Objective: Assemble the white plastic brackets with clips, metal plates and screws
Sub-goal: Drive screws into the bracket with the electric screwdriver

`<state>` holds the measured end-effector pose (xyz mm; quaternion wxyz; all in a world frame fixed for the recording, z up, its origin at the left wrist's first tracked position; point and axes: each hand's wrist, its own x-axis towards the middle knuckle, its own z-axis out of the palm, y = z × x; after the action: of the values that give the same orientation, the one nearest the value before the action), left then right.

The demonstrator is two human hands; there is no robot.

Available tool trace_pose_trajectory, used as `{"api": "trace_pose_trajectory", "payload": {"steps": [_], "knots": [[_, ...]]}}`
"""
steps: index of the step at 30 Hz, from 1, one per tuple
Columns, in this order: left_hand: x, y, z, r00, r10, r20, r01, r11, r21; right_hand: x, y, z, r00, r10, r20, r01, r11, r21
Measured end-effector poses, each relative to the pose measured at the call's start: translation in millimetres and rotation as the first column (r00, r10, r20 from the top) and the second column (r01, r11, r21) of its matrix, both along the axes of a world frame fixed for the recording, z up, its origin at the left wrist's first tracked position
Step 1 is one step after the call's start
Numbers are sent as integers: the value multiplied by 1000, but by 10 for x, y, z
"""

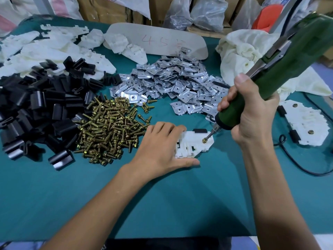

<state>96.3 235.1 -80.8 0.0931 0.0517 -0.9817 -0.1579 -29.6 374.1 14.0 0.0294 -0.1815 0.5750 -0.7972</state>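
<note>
A white plastic bracket [195, 144] lies on the teal table, a black clip [199, 130] fitted on its far edge. My left hand [163, 147] holds the bracket down, fingers over its left part and thumb along its near edge. My right hand [252, 112] grips a green electric screwdriver [281, 69], tilted, its bit set on a brass screw [204, 141] in the bracket. A heap of brass screws [110, 129], a heap of black clips [36, 109] and a heap of metal plates [173, 82] lie behind.
Loose white brackets [54, 49] are piled at the back left. A finished bracket [306, 123] lies at the right beside a black cable [297, 165]. A white cloth [252, 51] and a grey board [162, 40] sit at the back, cartons behind.
</note>
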Motion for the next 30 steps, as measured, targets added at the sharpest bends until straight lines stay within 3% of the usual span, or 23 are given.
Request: {"api": "trace_pose_trajectory", "payload": {"steps": [7,10,21,30], "knots": [[3,5,4,1000,3,-13,-2,1000,6,32,-25,0,992,9,-130,8,992,129],[3,3,6,1000,3,-14,-3,1000,4,34,-36,-29,995,62,-80,-53,994,100],[0,2,-32,1000,7,-30,-8,1000,-13,92,-151,-70,974,-19,-226,47,992,120],[-3,7,-41,999,10,-34,-11,999,-30,59,-159,-79,982,-51,-181,68,994,90]]}}
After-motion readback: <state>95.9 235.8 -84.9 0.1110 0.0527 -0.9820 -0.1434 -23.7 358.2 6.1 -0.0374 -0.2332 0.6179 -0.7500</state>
